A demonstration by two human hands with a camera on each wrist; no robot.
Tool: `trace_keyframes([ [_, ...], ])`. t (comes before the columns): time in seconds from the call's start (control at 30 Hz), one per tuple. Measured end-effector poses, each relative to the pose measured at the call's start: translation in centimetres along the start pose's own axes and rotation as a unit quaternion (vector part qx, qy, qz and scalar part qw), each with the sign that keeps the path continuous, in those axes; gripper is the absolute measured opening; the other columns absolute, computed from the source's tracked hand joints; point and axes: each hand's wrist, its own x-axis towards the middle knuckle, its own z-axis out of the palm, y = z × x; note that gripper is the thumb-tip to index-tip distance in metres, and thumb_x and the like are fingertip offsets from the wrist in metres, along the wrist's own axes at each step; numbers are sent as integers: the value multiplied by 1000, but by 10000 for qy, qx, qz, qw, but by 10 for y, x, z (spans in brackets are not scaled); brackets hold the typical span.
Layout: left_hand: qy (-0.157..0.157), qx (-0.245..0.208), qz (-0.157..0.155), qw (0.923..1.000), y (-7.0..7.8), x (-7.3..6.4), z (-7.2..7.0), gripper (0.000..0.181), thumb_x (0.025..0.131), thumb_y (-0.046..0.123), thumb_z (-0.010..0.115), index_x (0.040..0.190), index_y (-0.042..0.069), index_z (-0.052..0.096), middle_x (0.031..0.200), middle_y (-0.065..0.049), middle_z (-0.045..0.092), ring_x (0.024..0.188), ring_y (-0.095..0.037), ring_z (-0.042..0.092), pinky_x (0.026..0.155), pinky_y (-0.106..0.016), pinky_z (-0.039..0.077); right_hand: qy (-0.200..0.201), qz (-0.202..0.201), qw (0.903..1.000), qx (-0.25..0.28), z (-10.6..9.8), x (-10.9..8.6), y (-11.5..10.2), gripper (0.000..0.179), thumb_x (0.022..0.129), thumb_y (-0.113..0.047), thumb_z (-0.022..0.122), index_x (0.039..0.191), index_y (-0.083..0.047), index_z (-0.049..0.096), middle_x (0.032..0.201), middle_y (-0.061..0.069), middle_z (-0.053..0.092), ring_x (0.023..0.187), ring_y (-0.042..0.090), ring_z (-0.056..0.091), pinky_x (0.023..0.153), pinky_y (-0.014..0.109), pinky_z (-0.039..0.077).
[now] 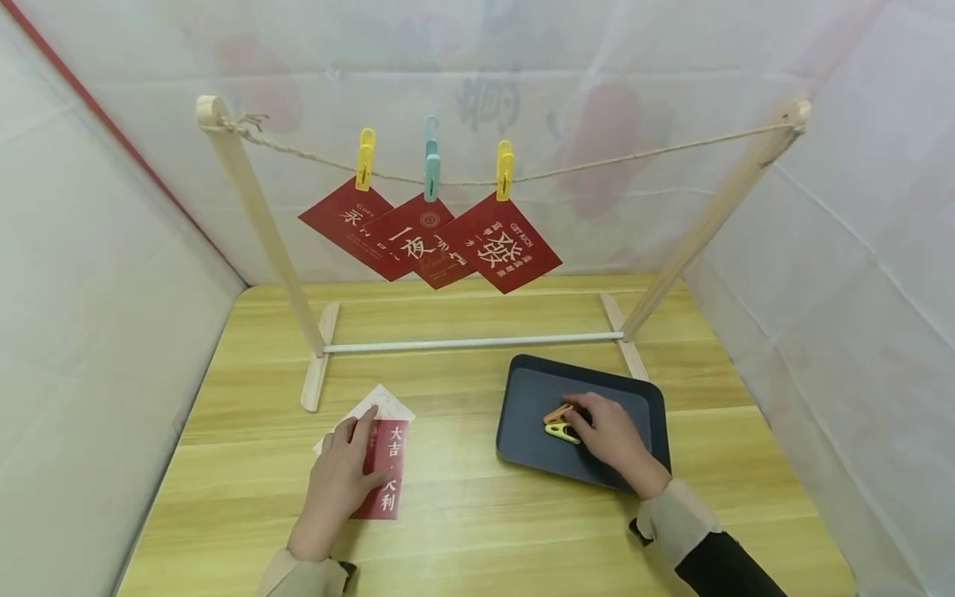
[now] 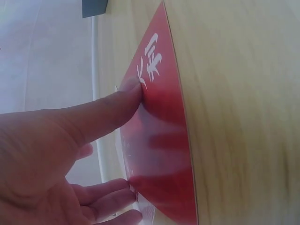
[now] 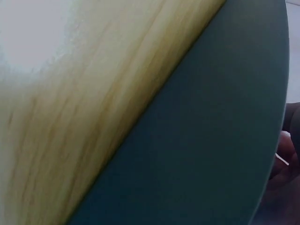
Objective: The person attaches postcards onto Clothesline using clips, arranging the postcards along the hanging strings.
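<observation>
My left hand [image 1: 339, 473] rests on a red card [image 1: 391, 464] with white characters, lying on the table. In the left wrist view the thumb touches the face of the red card [image 2: 164, 112], and the other fingers lie by its far edge. Partly under it is a pale, white-patterned card [image 1: 391, 405]. Over a dark tray [image 1: 522, 390], my right hand [image 1: 612, 431] pinches the end of an orange clothespin [image 1: 555, 415] between thumb and index finger. A yellow clothespin [image 1: 561, 432] lies right beside it. The right wrist view hides the clothespins behind the tray wall [image 3: 197, 122].
A wooden stand with a left post [image 1: 261, 224] and a right post [image 1: 709, 224] carries a twine line [image 1: 634, 157]. Three red cards hang overlapping from two yellow clothespins and one teal clothespin [image 1: 432, 174]. A white rod [image 1: 470, 342] joins the feet.
</observation>
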Motion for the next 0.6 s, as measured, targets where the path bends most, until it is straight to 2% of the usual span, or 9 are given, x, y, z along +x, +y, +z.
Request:
trace_keyframes([
  [0.17, 129, -23, 27, 9999, 1, 2, 2, 102, 61, 15, 96, 147, 11, 43, 125, -29, 50, 107, -45, 49, 72, -53, 54, 163, 137, 9992, 330, 2, -1, 3, 18, 95, -27, 70, 108, -16, 74, 90, -7, 70, 73, 7, 61, 63, 29, 50],
  [0.3, -130, -330, -147, 9993, 3, 2, 2, 99, 62, 12, 95, 147, 12, 43, 128, -31, 45, 111, -47, 42, 78, -53, 50, 248, 305, 9955, 863, 0, -5, 4, 10, 91, -27, 74, 95, -19, 74, 81, -12, 68, 66, 2, 59, 59, 23, 49],
  [0.47, -342, -753, -555, 9950, 2, 3, 0, 97, 65, 11, 93, 147, 14, 42, 135, -33, 35, 118, -52, 35, 81, -59, 51, 473, 348, 9864, 1533, -5, -7, 4, 13, 92, -22, 73, 101, -13, 74, 84, -8, 70, 71, 6, 63, 63, 24, 53],
  [0.6, -411, -975, -819, 9910, -1, 2, -3, 97, 67, 11, 92, 149, 15, 40, 139, -33, 30, 122, -54, 32, 84, -62, 52, 518, 329, 9812, 1827, -9, -8, 1, 16, 94, -23, 70, 106, -13, 73, 87, -5, 70, 73, 8, 63, 65, 23, 53],
])
